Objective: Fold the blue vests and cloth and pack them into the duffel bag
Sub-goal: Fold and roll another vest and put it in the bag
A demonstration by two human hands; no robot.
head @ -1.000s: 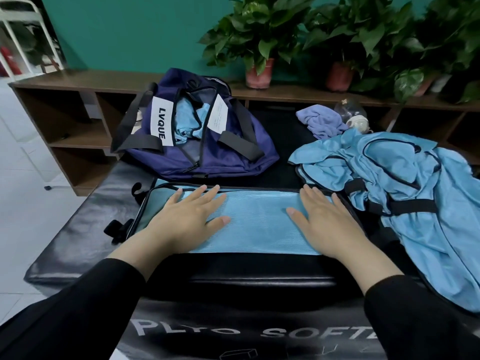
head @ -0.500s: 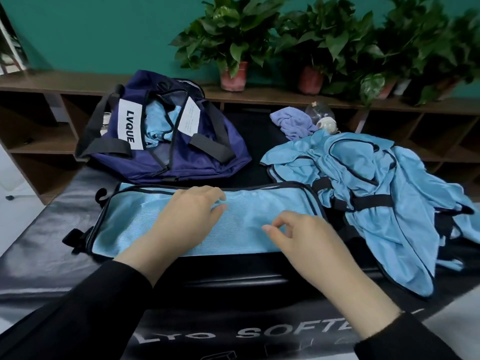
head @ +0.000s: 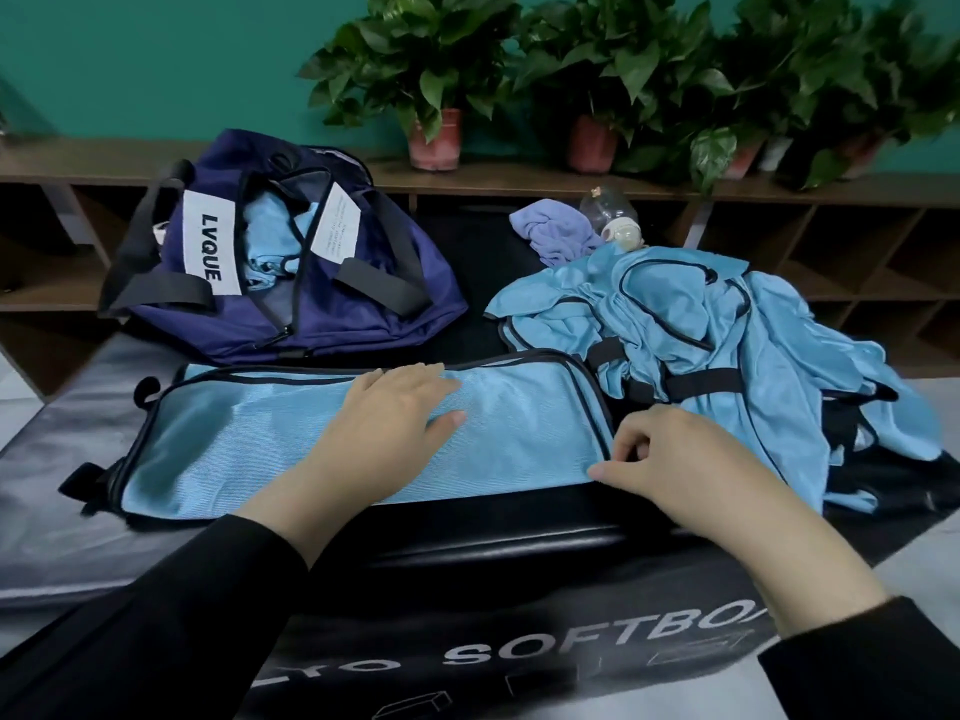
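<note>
The folded blue vest (head: 322, 439) lies as a long flat strip across the black padded mat (head: 62, 433), in front of the duffel bag (head: 291, 283), with the pile of unfolded vests (head: 727, 356) touching its right end. A second ago both hands lay flat on the strip, smoothing it; that has changed on one side only. The left hand (head: 395, 413) remains spread, fingers straight, pressing down the middle of the strip. The right hand (head: 670, 454) has left the cloth surface and moved to the strip's right end, where its fingers now curl and the thumb and fingertips appear to pinch the near corner of the fabric. Judgement: smoothing is finished and a crosswise fold is starting, the left hand serving as anchor. The duffel bag stands open with blue fabric already inside. The purple cloth (head: 556, 231) lies unfolded behind the pile, beside a clear bottle (head: 613, 215). Most of the task remains.
</note>
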